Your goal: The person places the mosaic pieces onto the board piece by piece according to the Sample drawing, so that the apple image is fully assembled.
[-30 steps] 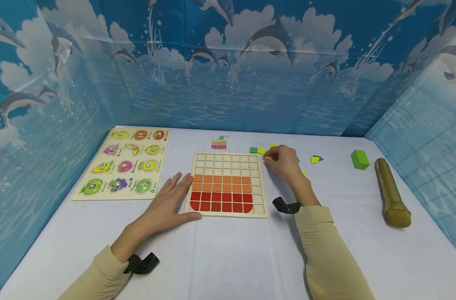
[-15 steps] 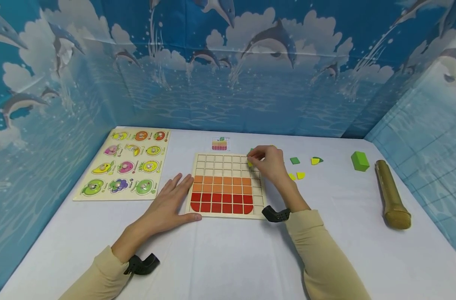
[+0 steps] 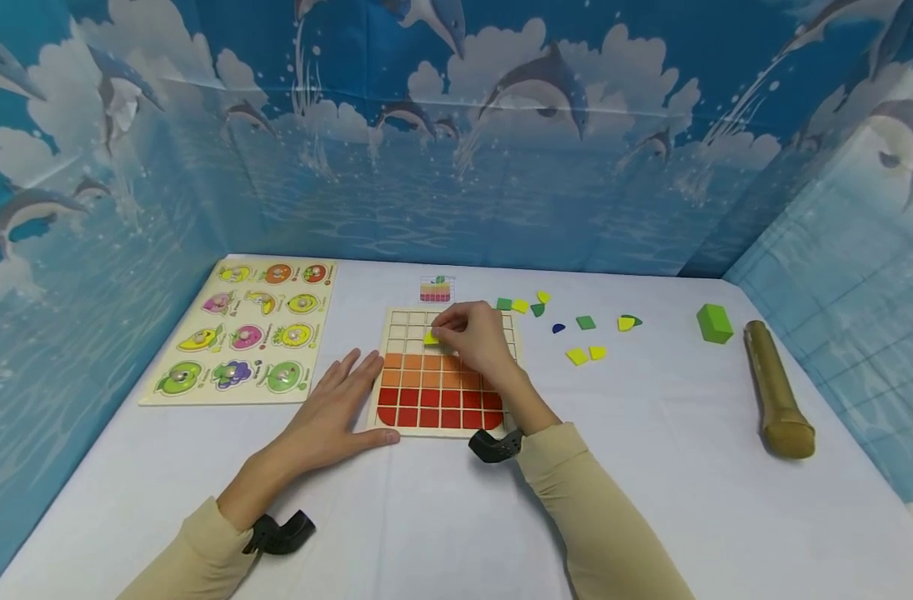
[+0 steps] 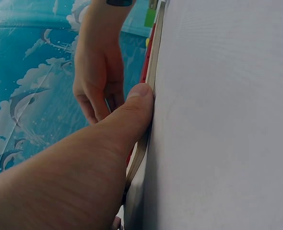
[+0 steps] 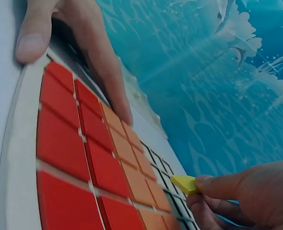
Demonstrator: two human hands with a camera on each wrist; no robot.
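Note:
A wooden grid board (image 3: 399, 320) lies mid-table, its lower rows filled with red and orange tiles (image 3: 429, 397). My right hand (image 3: 471, 337) hovers over the board's upper rows and pinches a yellow tile (image 3: 430, 337), also seen as the yellow tile (image 5: 183, 183) above the empty cells. My left hand (image 3: 334, 412) lies flat with straight fingers against the board's left edge, its thumb (image 4: 132, 112) pressed on the board's rim (image 4: 151, 72). In the right wrist view the left hand's fingers (image 5: 96, 57) rest on the board beside the red tiles (image 5: 60, 129).
Loose yellow, green and blue tiles (image 3: 576, 357) are scattered right of the board. A small picture card (image 3: 435, 289) lies behind it. A fruit peg puzzle (image 3: 249, 329) sits at the left. A green block (image 3: 714, 322) and a bamboo-coloured tube (image 3: 775, 390) lie at the right.
My right hand has carried the yellow tile from the loose pieces leftward over the board's upper rows. The left hand has stayed put at the board's edge.

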